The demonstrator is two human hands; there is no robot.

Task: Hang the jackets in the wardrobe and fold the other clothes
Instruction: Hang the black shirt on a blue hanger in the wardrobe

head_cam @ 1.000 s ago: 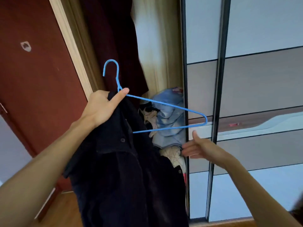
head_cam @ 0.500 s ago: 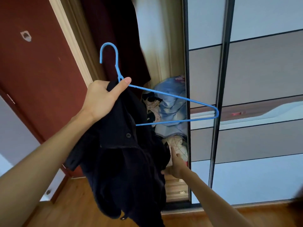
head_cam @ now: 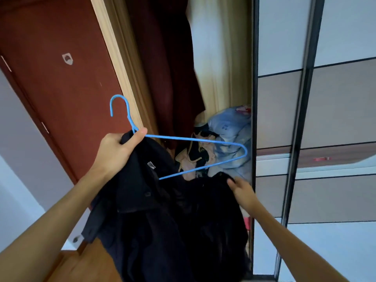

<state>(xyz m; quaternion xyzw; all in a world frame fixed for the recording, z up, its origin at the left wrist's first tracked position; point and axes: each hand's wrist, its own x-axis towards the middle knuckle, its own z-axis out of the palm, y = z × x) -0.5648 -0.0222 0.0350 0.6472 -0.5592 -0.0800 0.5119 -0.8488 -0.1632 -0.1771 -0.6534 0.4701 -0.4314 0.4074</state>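
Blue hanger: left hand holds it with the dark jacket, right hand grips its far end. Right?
No. Head view: the right hand holds the dark jacket below the blue hanger, clear of its far end. The left hand is as stated.

Before the open wardrobe [head_cam: 223,68], my left grip [head_cam: 116,151] holds the hanger [head_cam: 203,140] by its neck together with the jacket [head_cam: 162,220], which hangs below it. The hanger's bare arm reaches right, in front of the pile of clothes [head_cam: 230,143] lying inside the wardrobe. My right grip [head_cam: 241,188] holds the jacket's edge just below that arm's tip. A hanging garment [head_cam: 168,78] is above the pile. The sliding door [head_cam: 280,108] stands to the right and the room door [head_cam: 61,88] to the left.
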